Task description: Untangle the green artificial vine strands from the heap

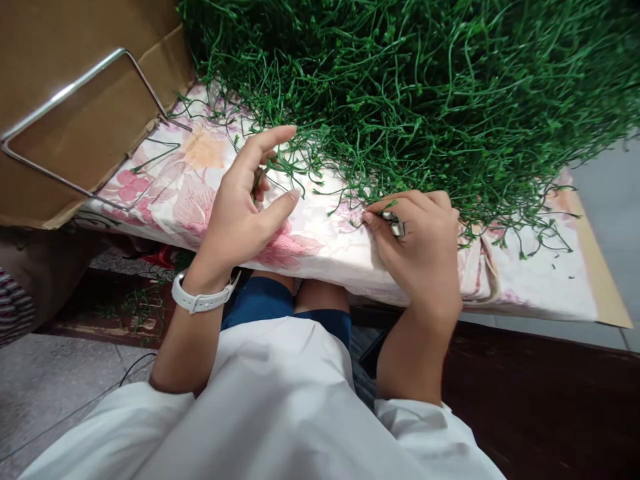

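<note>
A large heap of thin green artificial plant stems (425,87) with small forked tips spreads over the floral-patterned cloth (200,200). At the heap's near edge is my left hand (245,200), its index finger and thumb apart. The other fingers curl inward around some green stems (273,163), partly hidden behind the palm. My right hand (420,240) pinches a green sprig (387,205) between thumb and forefinger, just above the cloth. Its remaining fingers are folded and mostly out of sight.
A bent metal wire frame (70,90) stands at the left against a cardboard panel (75,40). Loose stems lie near it and on a dark wooden bench (135,313) below. A cardboard edge (605,267) shows at the right. Part of another person's striped clothing (15,303) appears at far left.
</note>
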`<state>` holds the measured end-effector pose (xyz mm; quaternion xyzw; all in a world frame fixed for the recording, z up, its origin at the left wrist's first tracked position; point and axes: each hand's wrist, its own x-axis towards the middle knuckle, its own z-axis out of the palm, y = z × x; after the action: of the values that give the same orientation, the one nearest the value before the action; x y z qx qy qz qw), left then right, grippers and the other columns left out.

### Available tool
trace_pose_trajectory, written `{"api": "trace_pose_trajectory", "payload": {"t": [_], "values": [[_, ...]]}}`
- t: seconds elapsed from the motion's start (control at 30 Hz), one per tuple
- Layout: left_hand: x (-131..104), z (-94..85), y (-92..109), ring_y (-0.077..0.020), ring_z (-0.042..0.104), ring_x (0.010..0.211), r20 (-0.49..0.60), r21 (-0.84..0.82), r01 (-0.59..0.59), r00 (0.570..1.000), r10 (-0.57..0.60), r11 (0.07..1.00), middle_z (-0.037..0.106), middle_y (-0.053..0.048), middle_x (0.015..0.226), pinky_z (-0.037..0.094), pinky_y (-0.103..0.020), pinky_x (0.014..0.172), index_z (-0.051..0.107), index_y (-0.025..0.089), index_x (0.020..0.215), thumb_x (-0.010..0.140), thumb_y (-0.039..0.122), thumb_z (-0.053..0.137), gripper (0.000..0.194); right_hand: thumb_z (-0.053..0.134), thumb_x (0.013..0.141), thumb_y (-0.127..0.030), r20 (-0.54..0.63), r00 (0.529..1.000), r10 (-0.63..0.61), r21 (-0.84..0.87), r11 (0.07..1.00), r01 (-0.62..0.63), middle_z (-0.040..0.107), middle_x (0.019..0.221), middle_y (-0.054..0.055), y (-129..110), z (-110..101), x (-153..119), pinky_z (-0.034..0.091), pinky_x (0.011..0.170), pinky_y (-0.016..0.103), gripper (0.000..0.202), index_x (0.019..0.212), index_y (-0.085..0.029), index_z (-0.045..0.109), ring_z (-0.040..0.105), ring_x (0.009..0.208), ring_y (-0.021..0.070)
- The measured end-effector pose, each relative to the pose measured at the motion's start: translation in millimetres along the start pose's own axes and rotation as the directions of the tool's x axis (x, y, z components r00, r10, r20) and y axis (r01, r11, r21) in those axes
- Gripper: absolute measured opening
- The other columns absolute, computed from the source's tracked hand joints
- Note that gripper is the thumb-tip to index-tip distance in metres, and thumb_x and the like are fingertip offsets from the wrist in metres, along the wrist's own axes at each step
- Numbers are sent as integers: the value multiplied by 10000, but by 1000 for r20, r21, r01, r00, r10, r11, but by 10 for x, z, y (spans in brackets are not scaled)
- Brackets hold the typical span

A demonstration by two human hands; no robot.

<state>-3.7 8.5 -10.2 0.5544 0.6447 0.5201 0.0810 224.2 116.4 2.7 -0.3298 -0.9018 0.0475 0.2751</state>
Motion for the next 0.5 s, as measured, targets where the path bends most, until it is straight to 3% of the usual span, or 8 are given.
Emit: {"api": "trace_pose_trajectory", "payload": {"t": [0.13, 0.23, 0.4, 0.5], "values": [[-6, -30, 33, -263, 598, 1234, 29, -38, -2, 1000, 3, 999, 596, -80, 1412, 573, -371, 839, 485, 302, 1451, 957, 242, 549, 501, 696, 917, -537, 104, 982, -156, 28, 988, 154, 721, 1145, 104, 2, -152, -16, 430, 858, 434, 386, 1148, -229, 677, 593, 1043, 293], [-16, -36, 60, -265, 612, 1260, 47, -23, -17, 999, 18, 1000, 609, -87, 1410, 571, -370, 842, 491, 288, 1449, 953, 214, 503, 502, 670, 904, -616, 80, 979, -186, 9, 983, 185, 698, 1227, 131, -35, -225, -29, 438, 877, 459, 486, 1198, -230, 669, 584, 1096, 320], [-51, -27, 114, -254, 653, 1198, 63, 11, -30, 998, 30, 999, 662, -74, 1354, 582, -372, 838, 520, 311, 1436, 1015, 298, 476, 423, 520, 1000, -582, -15, 988, -151, 57, 987, 152, 735, 1166, 109, -145, -274, -31, 421, 918, 491, 419, 1172, -249, 708, 608, 1102, 325], [-72, -21, 122, -247, 674, 1148, 70, 20, -42, 997, 40, 999, 672, -62, 1356, 595, -381, 841, 553, 325, 1412, 1040, 335, 472, 381, 567, 1005, -495, -111, 983, -144, 92, 984, 154, 749, 1098, 100, -244, -256, -18, 423, 936, 487, 322, 1131, -241, 720, 613, 1084, 312]]}}
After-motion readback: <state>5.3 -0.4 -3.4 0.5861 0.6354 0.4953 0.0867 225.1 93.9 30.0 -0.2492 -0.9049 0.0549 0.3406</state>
